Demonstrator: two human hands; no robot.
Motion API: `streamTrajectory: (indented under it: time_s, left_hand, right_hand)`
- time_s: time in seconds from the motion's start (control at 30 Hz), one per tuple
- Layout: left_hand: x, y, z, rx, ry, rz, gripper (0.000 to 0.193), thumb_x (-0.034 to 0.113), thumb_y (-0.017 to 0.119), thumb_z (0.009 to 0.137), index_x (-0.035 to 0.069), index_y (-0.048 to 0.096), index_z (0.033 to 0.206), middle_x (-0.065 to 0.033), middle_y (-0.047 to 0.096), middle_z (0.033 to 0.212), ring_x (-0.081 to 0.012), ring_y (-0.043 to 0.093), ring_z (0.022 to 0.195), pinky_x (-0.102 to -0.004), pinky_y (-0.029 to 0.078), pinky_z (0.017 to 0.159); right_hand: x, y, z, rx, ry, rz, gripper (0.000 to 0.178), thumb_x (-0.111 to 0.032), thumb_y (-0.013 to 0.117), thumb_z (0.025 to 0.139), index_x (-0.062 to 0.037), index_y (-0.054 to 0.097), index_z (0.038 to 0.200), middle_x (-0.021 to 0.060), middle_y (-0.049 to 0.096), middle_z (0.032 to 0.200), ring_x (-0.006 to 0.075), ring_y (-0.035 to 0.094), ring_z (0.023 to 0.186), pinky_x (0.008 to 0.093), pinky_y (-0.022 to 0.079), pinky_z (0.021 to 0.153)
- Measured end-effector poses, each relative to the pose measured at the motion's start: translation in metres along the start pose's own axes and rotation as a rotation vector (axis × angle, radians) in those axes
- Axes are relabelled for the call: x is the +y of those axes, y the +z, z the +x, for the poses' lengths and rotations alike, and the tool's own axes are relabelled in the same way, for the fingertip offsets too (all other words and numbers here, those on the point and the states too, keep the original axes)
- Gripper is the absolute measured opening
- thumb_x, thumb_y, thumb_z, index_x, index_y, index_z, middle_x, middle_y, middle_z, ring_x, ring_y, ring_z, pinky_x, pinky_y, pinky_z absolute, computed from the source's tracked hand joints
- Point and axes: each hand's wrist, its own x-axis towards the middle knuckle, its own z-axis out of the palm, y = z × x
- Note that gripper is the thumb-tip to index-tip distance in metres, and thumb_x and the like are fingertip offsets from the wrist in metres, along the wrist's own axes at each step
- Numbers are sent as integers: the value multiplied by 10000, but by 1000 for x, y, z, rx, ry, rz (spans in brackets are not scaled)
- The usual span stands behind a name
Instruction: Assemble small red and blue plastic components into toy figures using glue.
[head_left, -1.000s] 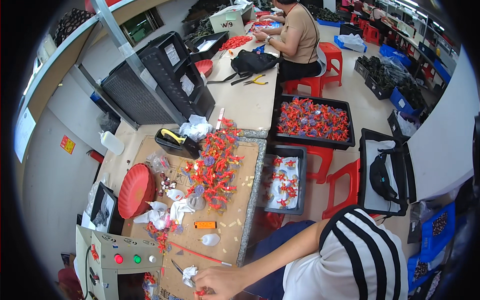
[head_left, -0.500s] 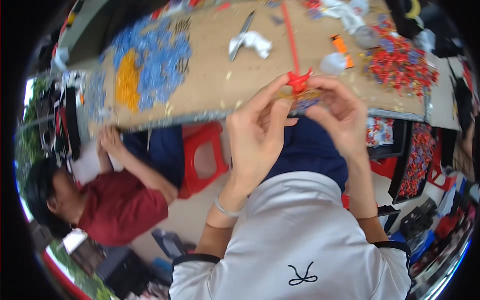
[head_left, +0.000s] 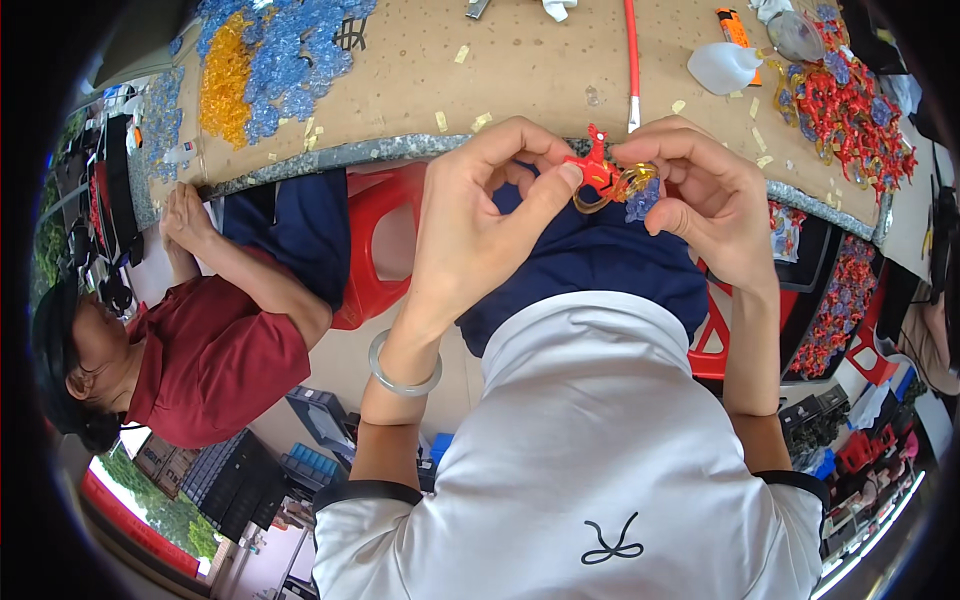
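Just off the table's near edge, a small red keychain figure [head_left: 598, 172] is held up between my two hands. Gold-coloured metal rings [head_left: 634, 180] and a translucent violet charm [head_left: 642, 203] hang at its right side. My left hand [head_left: 490, 210] pinches the red figure between thumb and forefinger. The fingers of my right hand [head_left: 715, 195] curl around the gold and violet end, the thumb against the violet charm; the exact contact is partly hidden. A long red rod with a pale tip [head_left: 633, 70] lies on the table beyond them.
Blue clear pieces [head_left: 310, 70] and amber ones [head_left: 226, 80] cover the table's left. At right lie a red and violet pile [head_left: 850, 120], a white bottle [head_left: 722, 68] and an orange-black tool [head_left: 735, 28]. Beside me sits a person in maroon [head_left: 220, 350]; a red stool [head_left: 380, 240] stands between.
The view has shifted, so the tabletop sits higher in it. Both hands now hold the keychain nearer my lap, off the table edge, turned so its gold and violet parts show at the right.
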Motion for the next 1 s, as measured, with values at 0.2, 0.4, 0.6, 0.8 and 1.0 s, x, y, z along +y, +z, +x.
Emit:
streamTrajectory:
  time_s: [0.2,0.4,0.6,0.8,1.0]
  left_hand:
    - [7,7,-1,-13,-166,-299,132,40,653,873,-55,623,960,-74,673,891,-99,633,806,-236,523,733]
    - [-8,11,1,-10,-239,-372,158,50,640,886,-51,622,1007,-71,674,900,-98,635,821,-229,521,756]
    - [-15,13,-1,-69,-206,-308,158,54,613,908,-41,613,1033,-63,666,890,-91,626,829,-233,515,778]
    - [-13,8,-1,-140,-296,-468,191,49,611,912,-49,582,1072,-86,663,961,-113,633,879,-254,533,776]
    - [-17,4,2,-95,-315,-518,317,9,722,815,-25,563,1088,-92,679,937,-132,652,856,-263,544,774]
  right_hand:
    - [18,0,-4,22,116,230,446,-92,729,821,101,563,1186,126,602,1136,97,533,822,244,515,759]
    - [25,6,-6,31,118,221,357,-22,663,860,94,564,1182,107,627,1089,105,585,918,227,485,787]
    - [7,3,16,109,298,35,231,-52,666,869,51,643,1074,69,678,919,92,622,851,214,491,752]
    - [16,0,26,82,348,147,112,-60,696,844,40,693,893,69,695,823,91,638,745,219,509,689]
    - [19,-1,26,92,369,146,92,-60,707,836,29,711,860,58,688,803,73,616,714,202,482,632]
